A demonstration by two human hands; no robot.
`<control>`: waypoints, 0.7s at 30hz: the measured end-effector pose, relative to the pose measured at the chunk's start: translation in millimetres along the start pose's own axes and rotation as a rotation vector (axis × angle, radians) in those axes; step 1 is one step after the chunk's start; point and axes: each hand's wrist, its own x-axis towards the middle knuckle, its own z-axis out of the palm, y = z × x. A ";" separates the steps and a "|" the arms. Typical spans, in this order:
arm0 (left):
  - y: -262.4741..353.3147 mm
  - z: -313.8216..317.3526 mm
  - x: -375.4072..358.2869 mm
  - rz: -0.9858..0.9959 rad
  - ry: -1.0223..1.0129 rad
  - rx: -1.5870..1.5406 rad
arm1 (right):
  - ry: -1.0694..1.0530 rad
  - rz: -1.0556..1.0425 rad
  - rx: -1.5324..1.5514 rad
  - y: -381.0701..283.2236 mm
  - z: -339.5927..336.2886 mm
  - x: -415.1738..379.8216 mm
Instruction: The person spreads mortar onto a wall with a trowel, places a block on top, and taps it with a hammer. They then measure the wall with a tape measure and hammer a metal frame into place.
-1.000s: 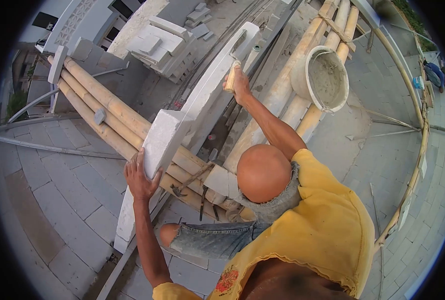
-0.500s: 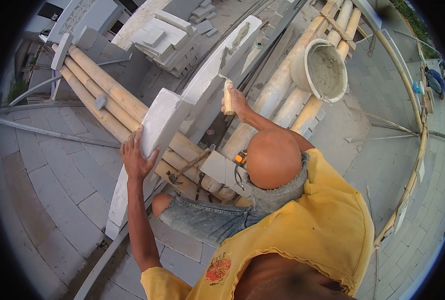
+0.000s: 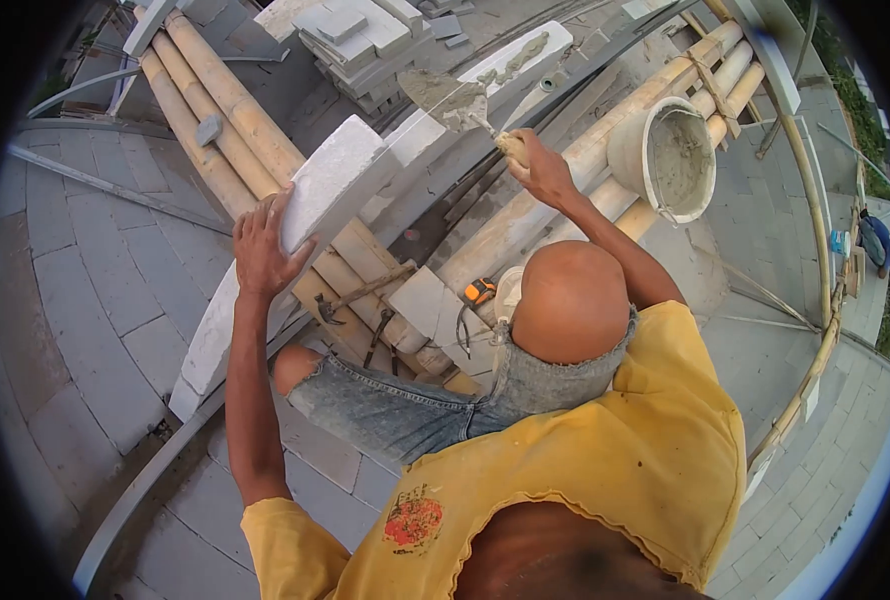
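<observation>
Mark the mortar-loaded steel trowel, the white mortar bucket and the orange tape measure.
mortar-loaded steel trowel [image 3: 447, 98]: head view, on the blade.
white mortar bucket [image 3: 633, 150]: head view, on the outer wall.
orange tape measure [image 3: 479, 291]: head view, on its case.

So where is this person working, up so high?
It looks like a building site, up on bamboo pole scaffolding. The right hand holds a metal trowel loaded with grey mortar, the left hand steadies a white rectangular block, and a round mortar bucket sits nearby.

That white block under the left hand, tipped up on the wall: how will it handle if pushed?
The white block looks rigid and chalky, probably light for its bulk, since the left hand alone steadies it. Standing tilted on the wall top, it would likely tip. Its edges may crumble.
</observation>
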 end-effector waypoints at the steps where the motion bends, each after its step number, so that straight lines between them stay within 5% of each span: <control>1: 0.4 -1.1 0.0 -0.006 -0.007 -0.003 | -0.008 -0.089 -0.172 9.1 -24.3 10.1; 4: -2.6 2.6 -0.8 0.000 0.020 -0.011 | -0.029 -0.344 -0.608 28.8 -56.2 42.9; 7: -3.7 0.9 2.1 0.000 0.034 -0.010 | 0.124 -0.559 -0.686 41.6 -54.8 71.6; 16: -2.5 0.2 6.2 0.000 0.010 -0.038 | -0.037 -0.571 -0.721 55.5 -24.1 116.5; 21: -2.7 2.6 3.7 0.002 0.033 -0.001 | 0.104 -0.541 -0.658 45.8 -17.8 107.4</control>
